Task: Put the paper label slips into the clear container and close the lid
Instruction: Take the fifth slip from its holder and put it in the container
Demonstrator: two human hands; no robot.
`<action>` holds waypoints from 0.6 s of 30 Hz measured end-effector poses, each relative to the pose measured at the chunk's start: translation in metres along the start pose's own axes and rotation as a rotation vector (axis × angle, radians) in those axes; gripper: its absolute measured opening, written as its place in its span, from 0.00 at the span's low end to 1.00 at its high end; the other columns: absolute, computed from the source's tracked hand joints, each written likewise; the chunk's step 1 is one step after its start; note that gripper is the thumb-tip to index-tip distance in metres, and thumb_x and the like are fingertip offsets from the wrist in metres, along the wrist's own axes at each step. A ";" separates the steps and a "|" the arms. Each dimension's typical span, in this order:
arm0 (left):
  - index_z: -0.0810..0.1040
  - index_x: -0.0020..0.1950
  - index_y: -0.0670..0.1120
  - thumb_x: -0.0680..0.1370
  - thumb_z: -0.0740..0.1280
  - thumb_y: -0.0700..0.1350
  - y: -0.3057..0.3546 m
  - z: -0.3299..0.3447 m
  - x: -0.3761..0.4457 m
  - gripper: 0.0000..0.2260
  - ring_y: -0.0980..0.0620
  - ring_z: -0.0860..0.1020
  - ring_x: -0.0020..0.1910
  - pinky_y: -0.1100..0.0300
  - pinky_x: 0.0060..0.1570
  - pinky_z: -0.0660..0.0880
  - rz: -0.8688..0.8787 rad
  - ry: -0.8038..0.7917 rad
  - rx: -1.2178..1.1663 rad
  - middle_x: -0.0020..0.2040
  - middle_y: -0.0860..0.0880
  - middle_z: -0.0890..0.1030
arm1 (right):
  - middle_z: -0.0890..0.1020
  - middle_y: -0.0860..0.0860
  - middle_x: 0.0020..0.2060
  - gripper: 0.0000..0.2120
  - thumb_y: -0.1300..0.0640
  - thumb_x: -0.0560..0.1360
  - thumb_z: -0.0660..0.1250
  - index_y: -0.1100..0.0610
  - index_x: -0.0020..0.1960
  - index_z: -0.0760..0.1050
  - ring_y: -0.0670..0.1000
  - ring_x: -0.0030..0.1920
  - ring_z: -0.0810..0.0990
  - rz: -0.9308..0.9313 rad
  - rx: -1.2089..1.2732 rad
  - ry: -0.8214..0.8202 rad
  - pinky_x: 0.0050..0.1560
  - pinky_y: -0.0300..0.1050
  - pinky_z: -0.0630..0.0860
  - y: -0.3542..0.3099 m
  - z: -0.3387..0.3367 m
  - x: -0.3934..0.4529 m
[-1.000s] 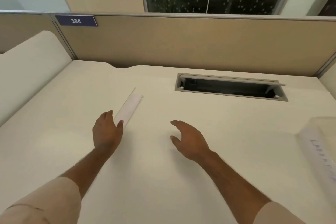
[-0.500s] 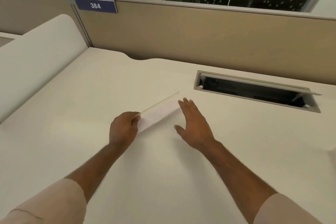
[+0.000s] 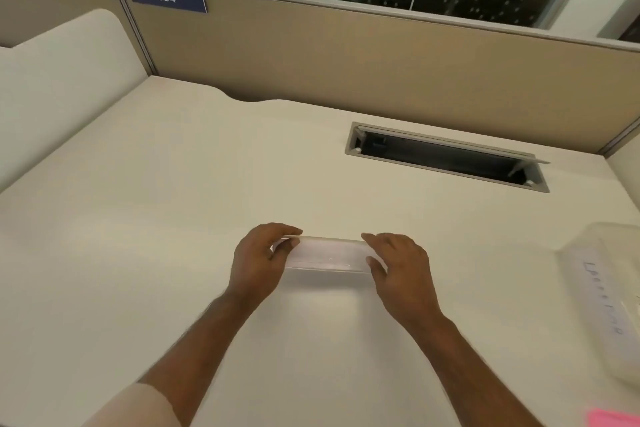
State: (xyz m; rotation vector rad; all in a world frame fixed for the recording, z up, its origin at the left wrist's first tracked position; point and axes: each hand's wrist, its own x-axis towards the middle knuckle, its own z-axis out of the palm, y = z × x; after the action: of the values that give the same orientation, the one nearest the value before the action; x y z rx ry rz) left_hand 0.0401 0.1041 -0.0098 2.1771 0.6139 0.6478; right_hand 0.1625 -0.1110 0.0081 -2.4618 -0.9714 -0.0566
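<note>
Pink paper (image 3: 620, 419): seen at the near right corner.
Clear rectangular plastic piece (image 3: 327, 255): gripped at each end by left hand (image 3: 258, 262) and right hand (image 3: 401, 270), fingers clenched, above the cream tabletop (image 3: 173, 201).
Clear container (image 3: 604, 295): lettered slip seen against it, far right.
Cable hatch (image 3: 446, 158): open, beyond.

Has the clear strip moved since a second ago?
Yes. The clear strip was left of the desk's cable hatch; now left hand and right hand hold it below the hatch's left end, nearer the person.
</note>
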 end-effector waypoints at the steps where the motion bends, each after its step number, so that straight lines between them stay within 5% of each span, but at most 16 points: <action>1: 0.81 0.50 0.59 0.76 0.70 0.43 0.004 0.000 -0.004 0.10 0.66 0.77 0.54 0.73 0.44 0.69 0.005 0.001 -0.018 0.48 0.68 0.81 | 0.81 0.48 0.53 0.17 0.60 0.76 0.68 0.50 0.64 0.78 0.55 0.56 0.77 0.002 0.024 0.035 0.56 0.52 0.74 0.000 -0.003 -0.009; 8: 0.81 0.49 0.63 0.76 0.71 0.41 0.025 -0.004 -0.029 0.14 0.64 0.78 0.55 0.74 0.46 0.70 0.033 -0.031 -0.105 0.52 0.67 0.81 | 0.82 0.44 0.43 0.13 0.63 0.77 0.66 0.50 0.57 0.81 0.51 0.46 0.76 0.094 0.037 0.117 0.40 0.44 0.75 -0.006 -0.020 -0.046; 12: 0.75 0.63 0.62 0.77 0.71 0.44 0.031 -0.009 -0.038 0.19 0.62 0.78 0.57 0.71 0.49 0.72 -0.059 -0.010 -0.264 0.55 0.63 0.83 | 0.81 0.46 0.39 0.13 0.65 0.76 0.66 0.50 0.54 0.82 0.52 0.42 0.75 0.137 0.021 0.136 0.37 0.45 0.74 -0.012 -0.026 -0.059; 14: 0.69 0.70 0.59 0.75 0.73 0.50 0.034 -0.011 -0.044 0.26 0.62 0.76 0.62 0.68 0.59 0.70 -0.138 0.038 -0.330 0.59 0.63 0.80 | 0.81 0.47 0.36 0.13 0.65 0.76 0.66 0.51 0.53 0.82 0.53 0.40 0.76 0.184 0.038 0.160 0.37 0.47 0.75 -0.011 -0.028 -0.066; 18: 0.67 0.71 0.57 0.67 0.73 0.64 0.047 -0.006 -0.065 0.36 0.65 0.74 0.63 0.64 0.62 0.70 -0.318 0.087 -0.399 0.62 0.63 0.77 | 0.85 0.48 0.40 0.11 0.64 0.77 0.66 0.53 0.54 0.84 0.51 0.42 0.81 0.337 0.198 0.249 0.43 0.43 0.74 -0.007 -0.029 -0.079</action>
State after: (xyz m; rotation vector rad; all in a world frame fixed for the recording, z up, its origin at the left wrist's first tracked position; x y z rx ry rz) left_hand -0.0028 0.0404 0.0138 1.6463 0.7828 0.6330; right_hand 0.1032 -0.1701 0.0200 -2.3317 -0.4288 -0.1424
